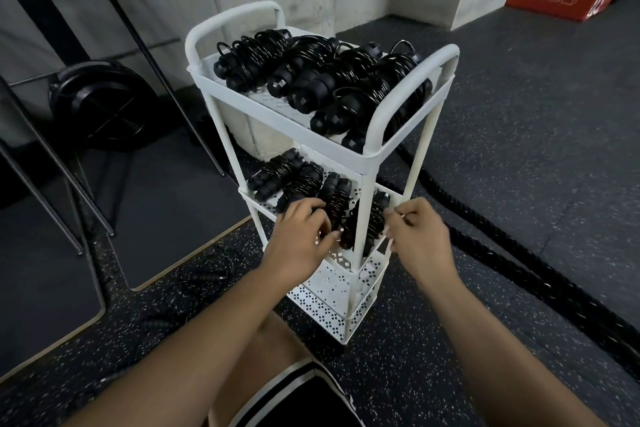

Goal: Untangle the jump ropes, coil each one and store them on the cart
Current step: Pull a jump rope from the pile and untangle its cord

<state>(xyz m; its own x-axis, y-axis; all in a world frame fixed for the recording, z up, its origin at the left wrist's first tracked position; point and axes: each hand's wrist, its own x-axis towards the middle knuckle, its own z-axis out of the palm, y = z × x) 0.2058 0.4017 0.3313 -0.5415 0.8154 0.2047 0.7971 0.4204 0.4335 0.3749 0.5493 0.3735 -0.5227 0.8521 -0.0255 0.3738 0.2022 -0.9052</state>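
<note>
Left hand (304, 236) reaches into the middle shelf (270, 204) of the white cart (284, 121), its fingers curled down over a coiled rope (334, 198) as if seating it among its neighbours. The right hand (415, 232) is at that shelf's right edge beside the outermost bundle (372, 222), fingers bent and pinched together; whether they hold the rim, a strand of cord or nothing cannot be told. Most of the work looks done: the top shelf carries a packed row of coiled jump ropes (322, 80), handles tucked in, and the middle shelf holds about four more bundles lying side by side. The bottom shelf (329, 302) shows its perforated floor. On the speckled floor to the left of the cart lie what appear to be a few loose ropes (207, 276), thin and dark and hard to make out, so some untangling and coiling probably remains. A thick battle rope (519, 270) runs past on the right and is no part of the job.
</note>
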